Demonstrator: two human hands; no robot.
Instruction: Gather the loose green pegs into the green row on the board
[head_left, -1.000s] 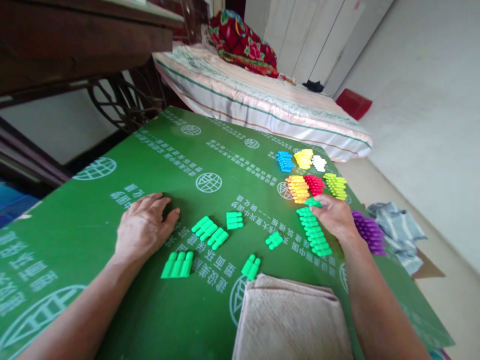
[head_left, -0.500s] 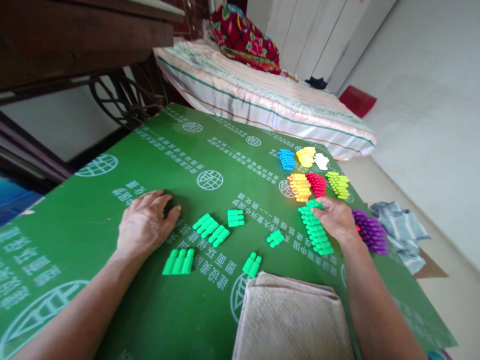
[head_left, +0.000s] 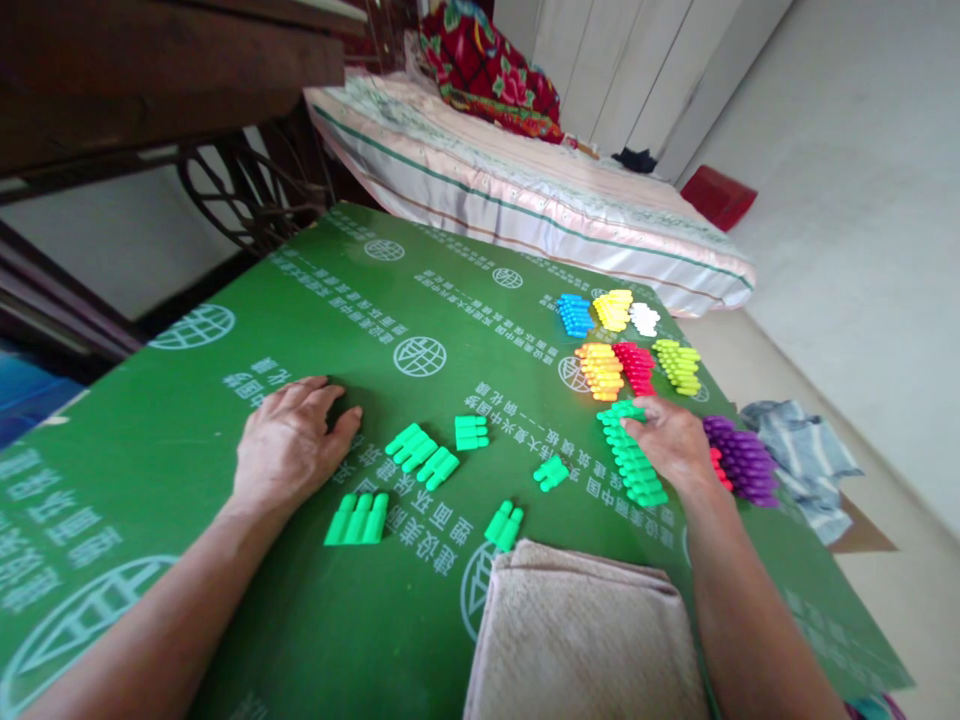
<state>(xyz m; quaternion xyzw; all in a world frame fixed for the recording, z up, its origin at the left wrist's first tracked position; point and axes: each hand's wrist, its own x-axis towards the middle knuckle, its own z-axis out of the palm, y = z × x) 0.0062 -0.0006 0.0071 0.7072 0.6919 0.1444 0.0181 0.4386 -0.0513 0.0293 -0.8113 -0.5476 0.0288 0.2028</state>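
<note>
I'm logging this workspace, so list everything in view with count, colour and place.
board: one, green with white print, work surface
loose peg clusters: six, bright green, mid-board between the hands
long peg row: one, bright green, at the right hand
sorted peg piles: six, blue, yellow, white, orange, red, lime, far right of board
purple pile: one, purple, beside the right wrist
towel: one, beige, folded, near edge
bed: one, striped cover, beyond the board
blanket: one, red floral, on the bed
cloth: one, blue-grey, floor at right
left hand: flat on the board, holding nothing
right hand: fingertips on the long peg row's far end
</note>
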